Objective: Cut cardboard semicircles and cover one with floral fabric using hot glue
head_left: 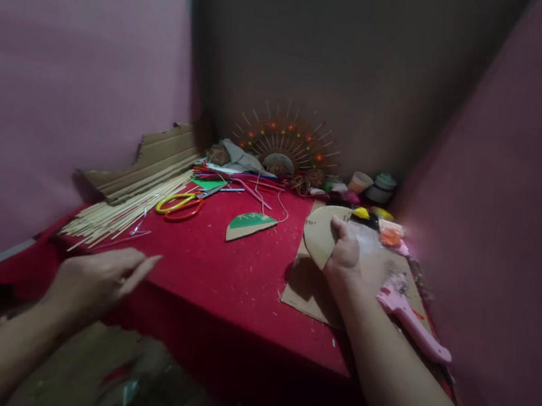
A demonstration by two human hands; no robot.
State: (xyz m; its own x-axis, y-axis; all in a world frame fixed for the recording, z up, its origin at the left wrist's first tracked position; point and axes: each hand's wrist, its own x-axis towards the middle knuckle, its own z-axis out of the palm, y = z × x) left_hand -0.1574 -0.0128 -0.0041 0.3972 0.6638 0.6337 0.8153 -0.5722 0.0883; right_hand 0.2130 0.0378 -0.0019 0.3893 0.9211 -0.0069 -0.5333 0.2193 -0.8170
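My right hand is closed on a rounded cardboard piece with pen marks near its edge, the thumb lying on its face. The piece is held over a flat cardboard sheet on the table's right side. In front of the table's left edge is my left hand, its fingers curled in; whatever they may hold is hidden. A half-round cardboard piece with a green band and a string lies mid-table. Scissors with yellow and red handles rest beyond my left hand, beside thin wooden sticks.
Red cloth covers the table. A pink glue gun lies by my right forearm. At the back stand a fan-shaped stick decoration, a cup and a lidded jar. Corrugated cardboard leans at left; walls enclose the table.
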